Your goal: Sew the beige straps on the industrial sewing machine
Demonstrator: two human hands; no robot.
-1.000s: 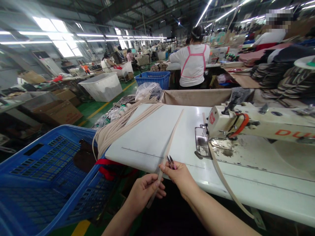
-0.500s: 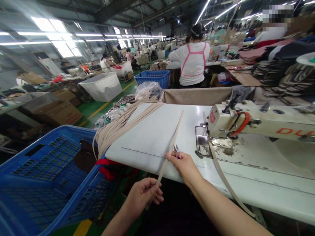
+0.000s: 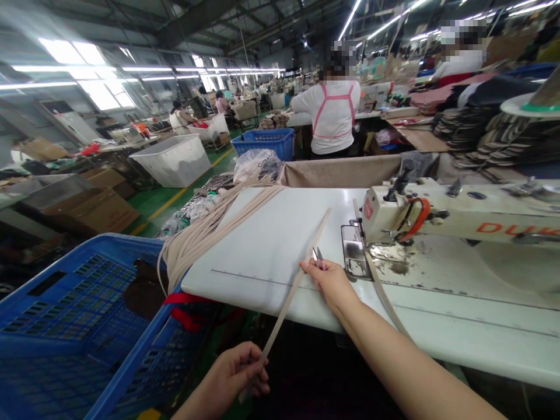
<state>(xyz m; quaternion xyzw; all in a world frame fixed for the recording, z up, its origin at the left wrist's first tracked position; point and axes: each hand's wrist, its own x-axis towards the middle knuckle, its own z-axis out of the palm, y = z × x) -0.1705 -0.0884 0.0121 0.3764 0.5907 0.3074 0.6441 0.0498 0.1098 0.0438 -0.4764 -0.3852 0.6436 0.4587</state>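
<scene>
A narrow beige fabric strip [image 3: 284, 312] runs slantwise between my hands, its far end lying over the white sewing table [image 3: 258, 239]. My left hand [image 3: 240, 370] pinches the strip near its lower end, below the table's front edge. Farther up, my right hand [image 3: 326, 280] grips the strip between thumb and finger. Small thread snips [image 3: 318, 258] are also held in that right hand, blades pointing up and away. To the right, another beige strip [image 3: 382, 294] passes under the head of the sewing machine [image 3: 385, 213] and hangs toward the front edge.
A bundle of beige strips [image 3: 192, 251] drapes over the table's left edge. Below it stands a blue plastic basket [image 3: 96, 291] with dark cloth inside. Behind the table are a fabric-lined bin [image 3: 341, 172] and a co-worker [image 3: 335, 111] seen from behind. Stacked pieces [image 3: 499, 131] stand at right.
My left hand has moved down and left along the strip, so more of it shows between my hands. The right hand has shifted slightly up and right. The view has turned a little.
</scene>
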